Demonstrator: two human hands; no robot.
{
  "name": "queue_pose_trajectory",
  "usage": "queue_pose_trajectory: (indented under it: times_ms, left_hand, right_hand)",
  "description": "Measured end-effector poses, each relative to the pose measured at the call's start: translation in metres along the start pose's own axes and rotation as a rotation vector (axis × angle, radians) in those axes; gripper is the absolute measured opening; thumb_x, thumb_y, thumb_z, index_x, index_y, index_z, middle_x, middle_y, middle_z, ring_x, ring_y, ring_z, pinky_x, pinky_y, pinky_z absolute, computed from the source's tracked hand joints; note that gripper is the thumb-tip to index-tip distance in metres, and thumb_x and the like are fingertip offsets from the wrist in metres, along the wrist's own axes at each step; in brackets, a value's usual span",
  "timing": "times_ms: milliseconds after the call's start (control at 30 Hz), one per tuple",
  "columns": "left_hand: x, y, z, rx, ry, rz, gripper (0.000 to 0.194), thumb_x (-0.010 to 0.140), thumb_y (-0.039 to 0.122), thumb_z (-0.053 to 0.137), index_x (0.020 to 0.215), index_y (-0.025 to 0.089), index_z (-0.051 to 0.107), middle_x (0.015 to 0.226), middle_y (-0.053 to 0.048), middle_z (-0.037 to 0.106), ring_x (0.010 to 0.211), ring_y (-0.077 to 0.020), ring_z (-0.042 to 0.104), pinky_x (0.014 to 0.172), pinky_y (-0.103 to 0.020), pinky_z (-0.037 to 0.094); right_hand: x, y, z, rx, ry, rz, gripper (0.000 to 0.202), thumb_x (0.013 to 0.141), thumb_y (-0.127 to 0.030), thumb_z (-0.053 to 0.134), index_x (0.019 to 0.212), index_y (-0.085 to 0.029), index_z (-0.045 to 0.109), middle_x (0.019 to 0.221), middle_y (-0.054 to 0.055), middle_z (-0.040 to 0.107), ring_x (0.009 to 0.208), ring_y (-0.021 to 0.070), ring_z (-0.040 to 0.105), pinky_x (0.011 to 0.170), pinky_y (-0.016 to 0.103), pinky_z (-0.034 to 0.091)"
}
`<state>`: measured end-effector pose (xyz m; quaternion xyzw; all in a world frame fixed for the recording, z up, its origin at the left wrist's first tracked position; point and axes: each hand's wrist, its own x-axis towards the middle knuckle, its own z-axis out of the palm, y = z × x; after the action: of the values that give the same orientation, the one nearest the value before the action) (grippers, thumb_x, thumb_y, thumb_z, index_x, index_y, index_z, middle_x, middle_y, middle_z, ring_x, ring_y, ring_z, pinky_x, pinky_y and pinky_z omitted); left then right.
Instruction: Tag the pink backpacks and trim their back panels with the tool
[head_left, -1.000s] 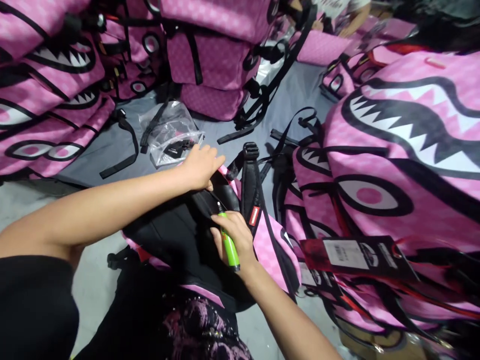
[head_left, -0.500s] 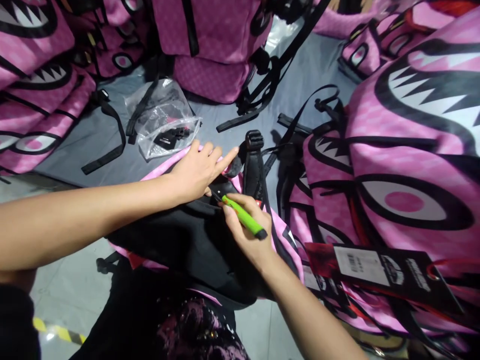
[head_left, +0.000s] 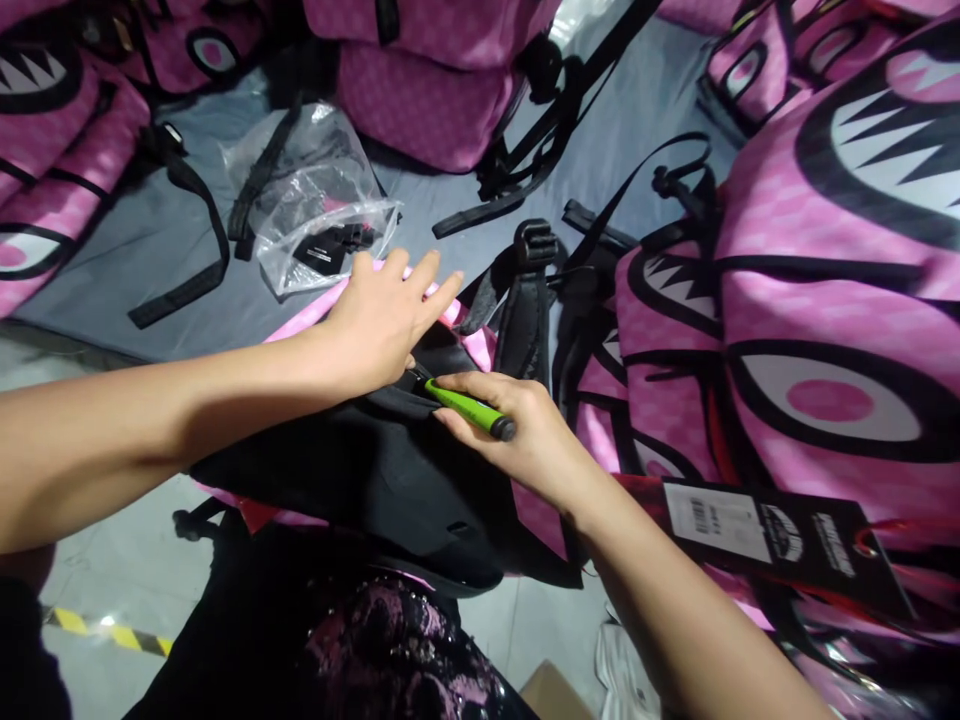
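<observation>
Backpack (head_left: 322, 470) lies black side up by the person's lap (head_left: 397, 640). Right hand (head_left: 536, 430) holds a green-handled tool (head_left: 466, 406) near its fold; left hand (head_left: 375, 330) spreads above, grip unclear. Close tool work seems underway, calling for taut fabric.

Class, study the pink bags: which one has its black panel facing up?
The bag under the spread left hand, where the right hand holds a green pen-like tool. The other bags show pink faces.
</observation>
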<state>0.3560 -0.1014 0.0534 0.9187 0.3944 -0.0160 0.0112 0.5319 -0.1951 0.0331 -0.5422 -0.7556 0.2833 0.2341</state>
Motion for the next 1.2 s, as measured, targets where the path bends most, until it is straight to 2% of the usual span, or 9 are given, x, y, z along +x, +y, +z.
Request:
queue_pose_trajectory:
  times_ms: [167, 367, 533, 733, 833, 1200]
  left_hand:
    - [0.004, -0.003, 0.006, -0.064, 0.018, 0.005, 0.083, 0.078, 0.043, 0.072, 0.148, 0.025, 0.030, 0.149, -0.015, 0.038, 0.132, -0.0455, 0.035, 0.105, -0.059, 0.028]
    - [0.005, -0.001, 0.005, -0.087, 0.023, -0.001, 0.077, 0.079, 0.048, 0.070, 0.144, 0.023, 0.036, 0.145, -0.014, 0.042, 0.130, -0.0447, 0.037, 0.105, -0.060, 0.027]
    - [0.005, -0.002, 0.005, -0.128, 0.051, 0.003, 0.075, 0.079, 0.051, 0.070, 0.142, 0.023, 0.040, 0.141, -0.013, 0.045, 0.128, -0.0433, 0.040, 0.104, -0.059, 0.029]
    - [0.005, -0.001, 0.002, -0.115, 0.034, -0.018, 0.067, 0.083, 0.037, 0.068, 0.142, 0.022, 0.041, 0.144, -0.015, 0.045, 0.127, -0.0425, 0.042, 0.102, -0.057, 0.031]
    - [0.005, -0.001, 0.002, -0.111, 0.039, -0.019, 0.063, 0.085, 0.035, 0.065, 0.142, 0.023, 0.041, 0.144, -0.014, 0.046, 0.127, -0.0416, 0.042, 0.102, -0.056, 0.032]
    - [0.006, -0.003, 0.006, -0.128, 0.054, -0.026, 0.064, 0.081, 0.038, 0.070, 0.138, 0.024, 0.046, 0.140, -0.013, 0.049, 0.124, -0.0390, 0.044, 0.100, -0.054, 0.034]
  right_hand:
    - [0.007, 0.001, 0.010, -0.003, 0.086, -0.122, 0.019, 0.088, -0.026, 0.065, 0.106, -0.023, 0.071, 0.110, 0.004, 0.075, 0.097, 0.0215, 0.071, 0.088, 0.037, 0.058]
    - [0.006, -0.004, 0.011, -0.093, 0.110, -0.127, 0.016, 0.088, -0.026, 0.065, 0.102, -0.023, 0.071, 0.100, 0.003, 0.077, 0.087, 0.0218, 0.072, 0.081, 0.039, 0.057]
    - [0.001, -0.011, 0.019, -0.140, 0.208, -0.034, 0.015, 0.086, -0.029, 0.067, 0.099, -0.023, 0.072, 0.097, 0.004, 0.077, 0.088, 0.0227, 0.072, 0.083, 0.041, 0.054]
    - [0.000, -0.028, 0.046, -0.078, 0.423, 0.160, 0.012, 0.087, -0.031, 0.066, 0.092, -0.022, 0.073, 0.091, 0.006, 0.077, 0.083, 0.0233, 0.071, 0.081, 0.042, 0.052]
    - [0.001, -0.034, 0.057, -0.046, 0.525, 0.232, 0.013, 0.087, -0.031, 0.065, 0.089, -0.022, 0.073, 0.089, 0.006, 0.077, 0.083, 0.0239, 0.070, 0.081, 0.043, 0.053]
    - [0.002, -0.033, 0.065, 0.016, 0.588, 0.328, 0.016, 0.088, -0.033, 0.062, 0.087, -0.021, 0.073, 0.084, 0.005, 0.075, 0.076, 0.0231, 0.070, 0.079, 0.041, 0.056]
